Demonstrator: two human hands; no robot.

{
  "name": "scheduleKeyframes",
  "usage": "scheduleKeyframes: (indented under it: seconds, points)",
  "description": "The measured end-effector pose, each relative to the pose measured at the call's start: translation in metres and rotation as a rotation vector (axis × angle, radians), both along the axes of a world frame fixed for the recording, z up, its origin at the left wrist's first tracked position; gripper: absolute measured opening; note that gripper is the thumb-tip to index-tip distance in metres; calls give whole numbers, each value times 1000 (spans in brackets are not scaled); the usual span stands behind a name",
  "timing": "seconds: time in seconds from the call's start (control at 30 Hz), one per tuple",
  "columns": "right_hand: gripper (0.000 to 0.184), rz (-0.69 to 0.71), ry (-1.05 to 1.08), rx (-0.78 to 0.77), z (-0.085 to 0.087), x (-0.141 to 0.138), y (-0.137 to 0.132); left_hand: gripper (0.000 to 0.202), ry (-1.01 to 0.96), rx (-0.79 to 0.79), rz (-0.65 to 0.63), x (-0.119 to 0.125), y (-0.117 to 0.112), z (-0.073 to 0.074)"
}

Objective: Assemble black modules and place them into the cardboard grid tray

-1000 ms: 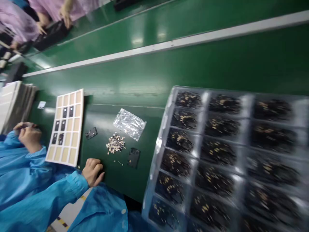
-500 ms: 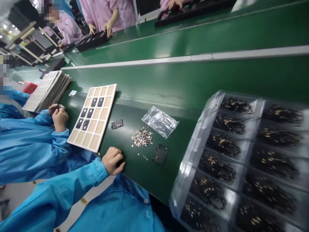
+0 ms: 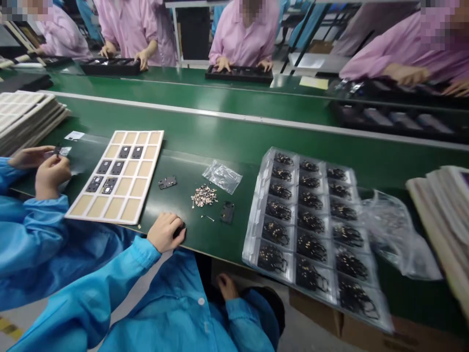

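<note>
Foremost, a small dark object (image 3: 179, 231), too shaded to identify, sits at the curled fingertips of the left hand (image 3: 164, 232) of a person in a blue smock (image 3: 183, 313), on the near edge of a green conveyor belt (image 3: 234, 132); whether the fingers clamp it cannot be told. Right hand (image 3: 227, 287): lowered below the belt edge, grip not readable. Just beyond the left hand, on the belt: a black bracket (image 3: 167, 182), a heap of small pale parts (image 3: 203, 195), a thin pin (image 3: 209, 218), a black plate (image 3: 227, 212) and a clear plastic bag (image 3: 222, 176). To the left, a cream compartment board (image 3: 117, 205) holding six black pieces. To the right, a clear blister tray (image 3: 311, 234) of coiled black parts, a crumpled plastic sheet (image 3: 397, 234) and a stack of boards (image 3: 439, 215). Far left, a co-worker's hands (image 3: 51, 168) in blue sleeves hold a small black piece (image 3: 60, 151). Across the belt, people in pink smocks (image 3: 245, 34) work at black trays (image 3: 239, 74)
</note>
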State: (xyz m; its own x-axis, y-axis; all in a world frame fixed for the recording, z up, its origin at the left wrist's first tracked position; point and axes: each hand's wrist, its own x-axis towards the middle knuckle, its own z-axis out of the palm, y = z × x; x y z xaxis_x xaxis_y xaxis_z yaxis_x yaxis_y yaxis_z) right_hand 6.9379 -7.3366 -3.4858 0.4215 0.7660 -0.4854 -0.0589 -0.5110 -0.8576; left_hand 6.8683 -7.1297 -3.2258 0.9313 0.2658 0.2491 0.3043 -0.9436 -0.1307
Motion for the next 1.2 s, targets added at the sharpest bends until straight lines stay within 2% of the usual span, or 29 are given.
scheduleKeyframes:
  seconds: [0.1,0.23,0.3,0.43,0.53,0.6,0.63,0.7,0.8,0.87,0.97,1.03,1.1,1.2]
  points:
    - [26,24,-4,-24,8,12,-20,19,25,-29,-78,23,-12,4]
    - [30,66,-101,-88,31,24,-39,49,198,21,-210,85,-21,12]
    - [31,116,-164,-123,45,21,-41,54,306,55,-249,115,-19,12]
    - [35,206,-203,-128,61,-6,-42,27,521,15,-370,149,-9,6]
    - [30,151,-280,37,65,-29,-46,13,529,-73,-426,155,-3,4]
    - [22,56,-374,198,69,-36,-50,19,390,-255,-375,151,-1,8]
    - [19,7,-416,267,74,-37,-51,23,287,-414,-311,147,-1,11]
    - [17,-85,-461,344,90,-30,-53,27,74,-877,-128,134,-5,19]
    - [23,-180,-475,386,129,-7,-53,35,-105,-1656,138,105,-23,33]
    - [23,-273,-500,456,160,11,-52,47,-164,-1971,225,85,-40,42]
    - [27,-455,-557,602,205,33,-46,53,-205,-2176,256,60,-68,53]
    - [36,-472,-590,695,229,39,-42,50,-212,-2260,242,49,-83,58]
    - [44,-436,-664,746,245,39,-39,46,-216,-2305,212,41,-95,61]
    - [44,-397,-796,751,257,33,-42,43,-203,-2313,141,31,-109,64]
